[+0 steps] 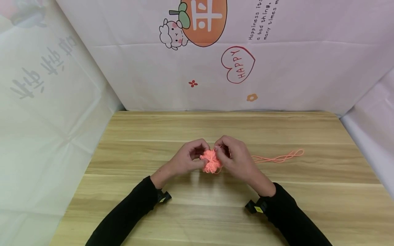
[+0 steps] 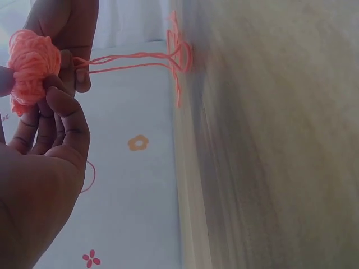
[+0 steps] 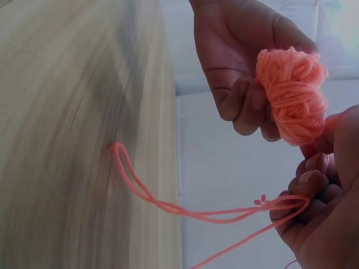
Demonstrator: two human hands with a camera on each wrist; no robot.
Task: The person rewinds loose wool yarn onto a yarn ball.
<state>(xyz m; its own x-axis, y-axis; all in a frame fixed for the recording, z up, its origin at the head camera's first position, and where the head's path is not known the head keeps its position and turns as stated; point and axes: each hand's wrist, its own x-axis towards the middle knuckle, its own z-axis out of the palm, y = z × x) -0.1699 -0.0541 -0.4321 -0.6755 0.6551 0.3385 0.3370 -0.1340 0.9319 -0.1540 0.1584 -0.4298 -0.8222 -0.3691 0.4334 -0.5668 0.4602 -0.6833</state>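
Note:
A small bundle of coral yarn (image 1: pixel 211 162), wound round its middle, is held up between both hands over the table. My left hand (image 1: pixel 188 158) grips its left side, thumb in front and fingers behind, as the left wrist view shows. At the bundle's right edge, my right hand (image 1: pixel 235 158) pinches the yarn with thumb and forefinger. Loose yarn strands (image 3: pixel 207 216) run out from the curled fingers of the right hand. They trail as a long looped tail (image 1: pixel 278 159) to the right across the tabletop.
The wooden table (image 1: pixel 197 218) reaches back to a white printed cloth (image 1: pixel 129 78). More white cloth hangs at the left and right sides. Small black wrist cameras are strapped below both hands, over black sleeves (image 1: pixel 129 208).

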